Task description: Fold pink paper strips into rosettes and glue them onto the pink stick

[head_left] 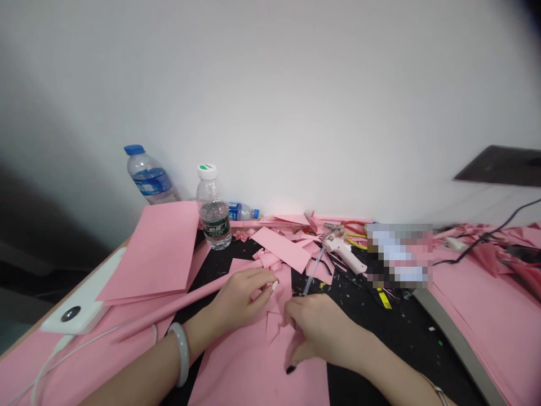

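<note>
**Background:** plain white wall [270, 96] rising behind a black counter [393, 344], whose wooden edge runs diagonally down the left side.
**Far left:** white plastic unit [82, 293] with a round black button, beside a stack of pink paper [147, 254]; a rolled pink paper tube [169, 304] leads from it toward the left hand.
**Back left:** tilted blue-capped water bottle [150, 176], upright white-capped water bottle [213, 208], small bottle [243, 212] on its side.
**Centre:** cut pink sheet [257, 366] directly under both hands, its flaps between the fingers.
**Hands:** left hand [239, 299], wearing a pale bangle [182, 352], and right hand [321, 330] sit close, just apart; whether they grip the paper, I cannot tell.
**Right of hands:** white hot glue gun [342, 254], red-handled pliers [353, 228], pixelated patch [399, 254].
**Far right:** open black counter runs to a long grey metal strip [456, 344]; black cable [477, 248] lies beyond.
</note>
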A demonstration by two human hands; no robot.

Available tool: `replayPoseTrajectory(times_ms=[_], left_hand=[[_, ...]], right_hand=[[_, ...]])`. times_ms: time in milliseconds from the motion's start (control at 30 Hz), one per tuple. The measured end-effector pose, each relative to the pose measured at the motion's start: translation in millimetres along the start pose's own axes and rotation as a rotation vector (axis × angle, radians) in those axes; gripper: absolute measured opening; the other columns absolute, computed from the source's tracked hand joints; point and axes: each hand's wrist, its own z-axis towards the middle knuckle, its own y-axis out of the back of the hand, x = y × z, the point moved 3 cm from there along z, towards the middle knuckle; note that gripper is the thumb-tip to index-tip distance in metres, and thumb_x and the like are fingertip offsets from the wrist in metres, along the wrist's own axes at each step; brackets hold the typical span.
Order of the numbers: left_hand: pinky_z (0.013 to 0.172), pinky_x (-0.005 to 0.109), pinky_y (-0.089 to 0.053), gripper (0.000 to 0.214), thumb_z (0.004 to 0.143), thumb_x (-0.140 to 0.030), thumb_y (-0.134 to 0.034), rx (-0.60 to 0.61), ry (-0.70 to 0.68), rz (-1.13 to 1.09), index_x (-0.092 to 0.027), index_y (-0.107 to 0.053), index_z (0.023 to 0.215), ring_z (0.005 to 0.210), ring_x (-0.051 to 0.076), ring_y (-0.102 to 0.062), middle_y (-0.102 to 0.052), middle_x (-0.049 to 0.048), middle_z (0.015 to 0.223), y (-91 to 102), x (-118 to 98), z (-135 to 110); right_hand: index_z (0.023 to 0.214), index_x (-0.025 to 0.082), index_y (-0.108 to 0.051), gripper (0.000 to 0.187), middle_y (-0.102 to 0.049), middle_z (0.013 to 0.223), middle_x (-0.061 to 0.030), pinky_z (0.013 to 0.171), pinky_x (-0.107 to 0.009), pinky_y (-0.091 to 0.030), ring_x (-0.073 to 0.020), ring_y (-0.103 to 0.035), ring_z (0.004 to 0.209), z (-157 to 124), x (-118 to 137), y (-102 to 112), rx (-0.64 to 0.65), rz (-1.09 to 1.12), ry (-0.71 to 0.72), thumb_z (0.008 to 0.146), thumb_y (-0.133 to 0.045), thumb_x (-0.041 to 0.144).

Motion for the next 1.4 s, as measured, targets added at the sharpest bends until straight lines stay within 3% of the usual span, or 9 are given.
replayPoseTrajectory(times_ms=[133,267,467,633,833,967,1100,1200,1400], left_hand=[[0.066,0.025,-0.047,0.022,0.086,-0.013,-0.043,-0.011,0.036,-0.021,-0.017,-0.064,0.082,0.07,0.015,-0.06,-0.067,0.004,0.076,1.0,1.8,0.9],[0.066,0.024,-0.045,0.018,0.088,-0.018,-0.047,0.056,0.09,-0.075,-0.016,-0.065,0.088,0.07,0.015,-0.059,-0.067,0.0037,0.078,1.8,2.4,3.0],[0.065,0.023,-0.041,0.021,0.09,-0.024,-0.049,0.247,0.115,-0.139,-0.016,-0.067,0.084,0.069,0.014,-0.056,-0.067,0.0023,0.076,-6.5,5.0,1.8],[0.059,0.021,-0.035,0.019,0.089,-0.024,-0.051,0.247,0.203,-0.22,-0.014,-0.064,0.078,0.063,0.012,-0.048,-0.06,-0.0006,0.069,-10.2,15.1,0.8],[0.055,0.02,-0.03,0.022,0.085,-0.026,-0.057,0.245,0.259,-0.243,-0.014,-0.059,0.067,0.058,0.01,-0.039,-0.047,-0.0042,0.06,-10.9,21.3,0.8],[0.058,0.021,-0.036,0.017,0.086,-0.027,-0.055,0.226,0.229,-0.219,-0.014,-0.065,0.08,0.063,0.012,-0.049,-0.059,-0.0001,0.069,-9.5,18.8,0.9],[0.075,0.026,-0.044,0.019,0.087,-0.026,-0.053,0.116,0.179,-0.204,-0.017,-0.067,0.095,0.082,0.018,-0.06,-0.069,0.0059,0.091,0.0,9.4,1.8],[0.082,0.03,-0.045,0.022,0.087,-0.03,-0.053,0.016,0.222,-0.27,-0.016,-0.067,0.096,0.087,0.021,-0.062,-0.07,0.0083,0.095,6.2,6.3,1.1],[0.069,0.027,-0.047,0.032,0.088,-0.04,-0.05,0.038,0.469,-0.775,-0.013,-0.067,0.087,0.083,0.021,-0.06,-0.067,0.0068,0.087,-7.9,15.8,-2.7]], right_hand=[[0.061,0.019,-0.051,0.038,-0.051,0.057,0.0057,0.046,-0.022,-0.022,-0.0104,-0.044,0.049,3.4,-6.1,0.9,-0.117,0.101,-0.064,0.057,-0.085,0.035],[0.052,0.019,-0.036,0.046,-0.036,0.052,0.0075,0.046,-0.021,-0.023,-0.0084,-0.034,0.048,6.8,-17.8,1.1,-0.307,0.228,-0.178,0.071,-0.076,0.031],[0.054,0.018,-0.047,0.035,-0.042,0.051,0.0054,0.044,-0.022,-0.028,-0.0091,-0.039,0.046,8.1,-27.4,-2.8,-0.479,0.264,-0.147,0.084,-0.062,0.026],[0.082,0.016,-0.068,0.024,-0.065,0.068,-0.0037,0.057,-0.022,-0.045,-0.0145,-0.06,0.061,8.1,-27.3,0.4,-0.485,0.249,-0.008,0.093,-0.047,0.023],[0.112,0.01,-0.063,0.029,-0.071,0.082,-0.0121,0.06,-0.028,-0.052,-0.0196,-0.066,0.068,1.5,-29.4,3.0,-0.619,0.037,0.049,0.093,-0.041,0.014],[0.118,0.012,-0.059,0.035,-0.07,0.084,-0.0118,0.066,-0.033,-0.052,-0.0211,-0.064,0.073,-7.3,-27.0,15.5,-0.84,-0.053,0.076,0.089,-0.043,0.004],[0.129,0.019,-0.051,0.05,-0.067,0.105,-0.0124,0.082,-0.041,-0.049,-0.0243,-0.059,0.097,-15.2,-23.0,29.3,-1.005,-0.058,0.106,0.084,-0.04,-0.002],[0.131,0.019,-0.049,0.05,-0.065,0.113,-0.0124,0.087,-0.043,-0.047,-0.0252,-0.056,0.106,-14.2,-13.8,30.7,-0.952,-0.06,0.168,0.086,-0.041,0.0],[0.123,0.019,-0.054,0.034,-0.068,0.114,-0.0059,0.093,-0.042,-0.042,-0.0229,-0.056,0.107,-1.9,12.2,18.7,-0.591,-0.106,0.354,0.09,-0.048,0.012]])
